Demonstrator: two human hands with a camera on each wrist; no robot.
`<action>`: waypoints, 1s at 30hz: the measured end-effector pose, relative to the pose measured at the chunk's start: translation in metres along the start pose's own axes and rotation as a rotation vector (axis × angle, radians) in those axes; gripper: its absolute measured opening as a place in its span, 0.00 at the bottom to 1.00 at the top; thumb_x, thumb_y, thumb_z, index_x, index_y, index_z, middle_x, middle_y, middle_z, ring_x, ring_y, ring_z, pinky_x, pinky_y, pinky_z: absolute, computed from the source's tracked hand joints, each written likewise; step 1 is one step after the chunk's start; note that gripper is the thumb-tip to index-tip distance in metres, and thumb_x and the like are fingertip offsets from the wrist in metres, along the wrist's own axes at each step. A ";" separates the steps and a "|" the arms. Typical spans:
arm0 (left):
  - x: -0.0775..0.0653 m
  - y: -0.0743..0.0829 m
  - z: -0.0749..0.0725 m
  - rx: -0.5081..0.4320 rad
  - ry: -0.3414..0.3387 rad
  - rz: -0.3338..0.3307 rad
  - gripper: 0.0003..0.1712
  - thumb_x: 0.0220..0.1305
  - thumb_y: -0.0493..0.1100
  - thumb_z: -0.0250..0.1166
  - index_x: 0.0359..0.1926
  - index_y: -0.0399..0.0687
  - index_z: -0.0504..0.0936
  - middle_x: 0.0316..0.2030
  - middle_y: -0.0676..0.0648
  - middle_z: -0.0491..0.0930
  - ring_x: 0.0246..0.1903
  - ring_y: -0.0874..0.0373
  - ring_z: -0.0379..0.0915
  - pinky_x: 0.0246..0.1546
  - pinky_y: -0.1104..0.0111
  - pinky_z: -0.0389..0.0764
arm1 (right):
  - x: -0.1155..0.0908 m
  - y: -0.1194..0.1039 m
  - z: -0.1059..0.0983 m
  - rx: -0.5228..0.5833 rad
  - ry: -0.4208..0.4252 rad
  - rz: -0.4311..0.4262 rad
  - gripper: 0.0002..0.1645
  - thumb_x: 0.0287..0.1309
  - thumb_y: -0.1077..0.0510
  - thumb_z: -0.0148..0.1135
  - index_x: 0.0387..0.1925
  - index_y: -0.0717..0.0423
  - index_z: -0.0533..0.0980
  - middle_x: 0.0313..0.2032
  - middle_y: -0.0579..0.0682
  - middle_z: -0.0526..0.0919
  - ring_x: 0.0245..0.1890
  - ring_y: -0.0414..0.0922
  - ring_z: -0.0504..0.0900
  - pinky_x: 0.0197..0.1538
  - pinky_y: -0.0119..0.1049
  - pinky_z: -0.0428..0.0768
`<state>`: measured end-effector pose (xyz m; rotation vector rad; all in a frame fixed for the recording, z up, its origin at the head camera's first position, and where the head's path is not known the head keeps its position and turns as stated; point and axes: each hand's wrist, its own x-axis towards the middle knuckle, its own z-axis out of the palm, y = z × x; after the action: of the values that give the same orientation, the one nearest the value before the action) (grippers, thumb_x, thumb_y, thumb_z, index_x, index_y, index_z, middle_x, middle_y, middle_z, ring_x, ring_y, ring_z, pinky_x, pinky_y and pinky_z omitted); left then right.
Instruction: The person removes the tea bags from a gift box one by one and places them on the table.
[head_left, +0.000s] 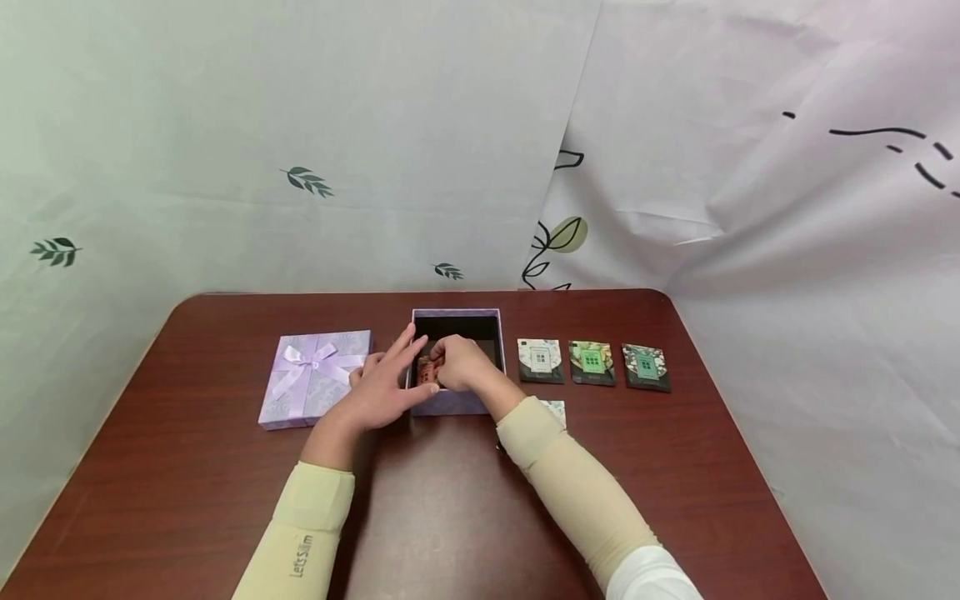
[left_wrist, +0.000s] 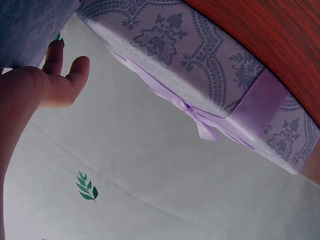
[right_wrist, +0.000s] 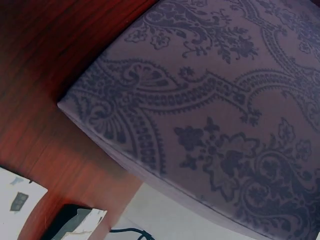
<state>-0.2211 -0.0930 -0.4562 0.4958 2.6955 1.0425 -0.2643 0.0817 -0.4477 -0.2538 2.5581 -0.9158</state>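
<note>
An uncovered lavender gift box (head_left: 450, 405) with a black inside stands near the middle of the table. My right hand (head_left: 463, 363) reaches down into it, fingers curled on a reddish-brown packet (head_left: 425, 372) at the box's left side. That packet is partly hidden by my hands. At the box's left wall, my left hand (head_left: 381, 390) rests with its fingers spread. The left wrist view shows this hand's fingers against the patterned box wall (left_wrist: 30, 35). In the right wrist view the box's outer side (right_wrist: 215, 105) fills much of the picture, and my right hand is out of sight.
The box's lid (head_left: 341, 346), tied with a purple ribbon bow, lies left of the box. To the right, a white sachet (head_left: 540, 360), a green sachet (head_left: 592, 362) and a dark sachet (head_left: 647, 367) lie in a row. Another sachet (head_left: 556, 409) shows partly behind my right forearm.
</note>
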 end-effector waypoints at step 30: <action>0.001 -0.002 0.001 0.012 0.004 0.000 0.49 0.64 0.63 0.65 0.80 0.61 0.52 0.79 0.58 0.37 0.67 0.28 0.45 0.55 0.30 0.41 | -0.018 0.016 -0.016 0.430 0.023 -0.191 0.25 0.55 0.77 0.62 0.56 0.63 0.77 0.42 0.53 0.83 0.36 0.45 0.80 0.33 0.35 0.77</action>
<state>-0.2226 -0.0935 -0.4583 0.4961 2.7069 1.0286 -0.2558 0.1086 -0.4414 -0.3624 2.3089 -1.5149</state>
